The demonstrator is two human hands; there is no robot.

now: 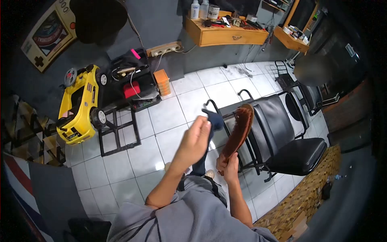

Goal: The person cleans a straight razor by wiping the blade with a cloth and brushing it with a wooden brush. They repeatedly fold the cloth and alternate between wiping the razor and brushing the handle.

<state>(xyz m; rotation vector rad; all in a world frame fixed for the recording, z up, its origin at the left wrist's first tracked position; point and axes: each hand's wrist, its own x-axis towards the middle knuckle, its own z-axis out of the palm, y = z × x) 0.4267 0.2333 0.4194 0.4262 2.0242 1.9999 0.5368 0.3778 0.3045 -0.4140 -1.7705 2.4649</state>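
Holding dark cloth (pixel 217 122) in left hand (pixel 196 139), brush (pixel 241 128) in right hand (pixel 228 166), fingers curled around both; brushing would likely call for taut cloth.

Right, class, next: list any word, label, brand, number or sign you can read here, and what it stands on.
None reads clearly.
Wall panel: lettering, too unclear.
Toy car: markings, too small.
White bottle: label, too small.
Tin: label, too small.
Right-hand sign: too blurred.
Brush: no lettering shows.
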